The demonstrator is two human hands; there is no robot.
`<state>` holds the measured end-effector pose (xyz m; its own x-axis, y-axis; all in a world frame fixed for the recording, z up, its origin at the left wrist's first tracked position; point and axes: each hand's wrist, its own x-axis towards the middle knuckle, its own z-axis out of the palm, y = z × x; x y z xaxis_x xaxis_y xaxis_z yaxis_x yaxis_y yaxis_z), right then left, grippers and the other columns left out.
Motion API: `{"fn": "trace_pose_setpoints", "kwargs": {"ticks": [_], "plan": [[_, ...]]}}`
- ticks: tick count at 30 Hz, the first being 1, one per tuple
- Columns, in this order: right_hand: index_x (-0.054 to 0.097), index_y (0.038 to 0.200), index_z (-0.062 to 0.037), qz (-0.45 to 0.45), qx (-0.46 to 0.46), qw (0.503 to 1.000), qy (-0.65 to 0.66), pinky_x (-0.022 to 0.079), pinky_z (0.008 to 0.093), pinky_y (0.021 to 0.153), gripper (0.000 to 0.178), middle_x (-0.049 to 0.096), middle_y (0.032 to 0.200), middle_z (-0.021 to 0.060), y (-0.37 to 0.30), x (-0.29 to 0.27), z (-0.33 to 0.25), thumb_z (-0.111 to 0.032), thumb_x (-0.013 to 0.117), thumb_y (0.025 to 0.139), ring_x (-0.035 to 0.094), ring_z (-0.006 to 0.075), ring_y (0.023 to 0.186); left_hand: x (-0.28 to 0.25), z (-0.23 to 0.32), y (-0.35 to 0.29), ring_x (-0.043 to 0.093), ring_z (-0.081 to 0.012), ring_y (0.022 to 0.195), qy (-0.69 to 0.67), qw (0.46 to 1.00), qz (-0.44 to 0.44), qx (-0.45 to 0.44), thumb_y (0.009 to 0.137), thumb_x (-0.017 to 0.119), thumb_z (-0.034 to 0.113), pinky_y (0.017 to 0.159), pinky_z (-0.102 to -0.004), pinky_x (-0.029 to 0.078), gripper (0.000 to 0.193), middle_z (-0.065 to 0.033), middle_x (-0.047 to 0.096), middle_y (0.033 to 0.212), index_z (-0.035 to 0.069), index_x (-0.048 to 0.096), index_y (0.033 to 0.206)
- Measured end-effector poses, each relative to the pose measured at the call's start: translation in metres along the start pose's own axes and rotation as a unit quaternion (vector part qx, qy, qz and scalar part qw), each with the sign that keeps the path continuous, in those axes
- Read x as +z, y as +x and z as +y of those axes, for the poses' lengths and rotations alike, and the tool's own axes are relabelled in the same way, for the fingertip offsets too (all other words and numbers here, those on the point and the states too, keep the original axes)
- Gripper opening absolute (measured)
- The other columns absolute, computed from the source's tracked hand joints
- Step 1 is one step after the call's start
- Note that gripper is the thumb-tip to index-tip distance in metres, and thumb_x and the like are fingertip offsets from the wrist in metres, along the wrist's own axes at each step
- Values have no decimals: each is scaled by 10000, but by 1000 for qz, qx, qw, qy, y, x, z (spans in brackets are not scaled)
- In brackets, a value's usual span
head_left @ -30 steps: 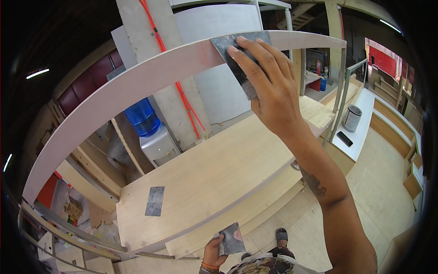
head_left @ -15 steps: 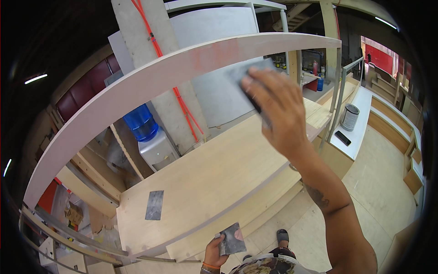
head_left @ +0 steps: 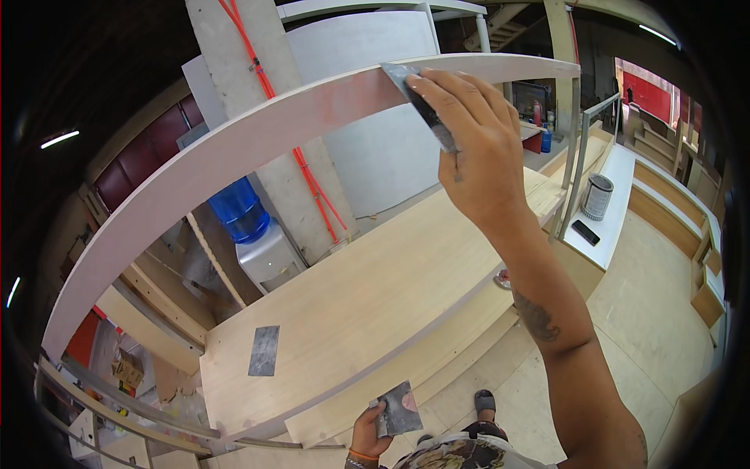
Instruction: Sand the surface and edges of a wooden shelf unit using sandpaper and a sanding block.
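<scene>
My right hand [head_left: 488,152] is raised and closed on a dark, flat putty spreader [head_left: 426,105]. The spreader's upper edge rests against the long curved pale board [head_left: 266,129], just right of a reddish smear on its face. Low in front of me, my left hand [head_left: 369,431] grips a grey square putty plate [head_left: 399,410] with a pinkish dab near its right edge. Another grey rectangular plate [head_left: 264,351] lies flat on the wooden worktop [head_left: 367,301] beneath the board.
Metal posts hold up the curved board. Behind the worktop stand a water dispenser with a blue bottle [head_left: 241,211] and a concrete column with orange conduits. On a white counter at right are a paint can [head_left: 598,197] and a black phone [head_left: 586,232].
My right hand has brought the spreader up and slightly left, from a blurred spot below the board to its face. My left hand and its plate have stayed in place.
</scene>
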<state>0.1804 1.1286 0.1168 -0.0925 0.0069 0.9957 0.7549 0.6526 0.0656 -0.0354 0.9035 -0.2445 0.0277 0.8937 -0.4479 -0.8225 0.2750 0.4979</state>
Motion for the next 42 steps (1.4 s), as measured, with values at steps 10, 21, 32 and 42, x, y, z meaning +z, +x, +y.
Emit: {"fn": "trace_pose_setpoints", "kwargs": {"ticks": [10,21,32,42], "plan": [[623,1269,-156,-18,-37,999,19,364,451,1021,659,605,1287,40,-1,-1,-15,79,678,657,513,306,1206,1,-2,0,682,-262,1015,1,1000,14,-2,949,543,168,901,-448,545,315,-91,681,1139,53,573,1242],[637,1235,-169,-47,-91,994,48,349,448,1057,517,600,1292,29,-27,1,-28,-3,655,745,525,281,1194,-1,-4,3,682,-269,1011,-3,1000,9,-22,949,544,166,908,-451,543,312,-94,681,1134,49,571,1237],[614,1274,-133,27,-88,996,9,401,409,981,666,593,1305,41,-8,10,17,63,702,644,526,291,1201,2,-5,2,680,-253,1011,-11,1000,4,-9,946,554,146,881,-441,551,289,-78,680,1128,64,578,1223],[593,1297,-140,44,-95,994,16,377,421,1021,590,566,1350,53,-4,28,7,42,661,740,513,285,1216,0,-7,6,675,-271,1037,-5,1000,16,-4,950,530,162,917,-453,540,313,-100,679,1145,51,574,1240]]}}
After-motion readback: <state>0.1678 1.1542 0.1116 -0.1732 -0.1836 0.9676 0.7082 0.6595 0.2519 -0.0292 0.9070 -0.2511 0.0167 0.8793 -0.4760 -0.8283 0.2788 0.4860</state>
